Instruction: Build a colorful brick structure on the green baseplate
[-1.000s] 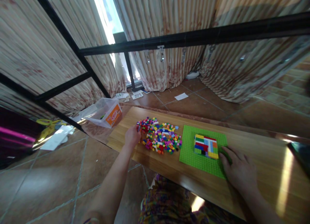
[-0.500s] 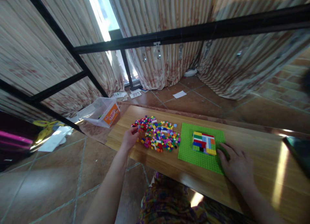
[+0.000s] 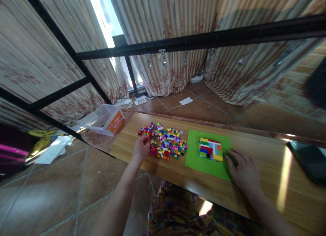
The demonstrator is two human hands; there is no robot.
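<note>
Loose toy building bricks (image 3: 168,142) in many colours lie in a spread pile on the wooden table. My left hand (image 3: 141,149) is at the pile's left edge, its fingers curled together; whatever they pinch is too small to make out. To the right of the pile lies a green baseplate (image 3: 192,157). A flat, multicoloured block of joined bricks (image 3: 211,149) sits on it. My right hand (image 3: 244,169) rests at the baseplate's right edge, its fingers bent and the thumb apart from the index finger, with no brick visible in it.
A clear plastic box (image 3: 103,122) with an orange label stands beyond the table's left end. A dark phone-like device (image 3: 309,163) lies at the right. Black metal bars (image 3: 178,44) and striped curtains (image 3: 158,21) are in front of the table.
My left hand has shifted slightly right along the pile, its fingers drawn in more. My right hand stays by the baseplate. The view has turned a little to the right.
</note>
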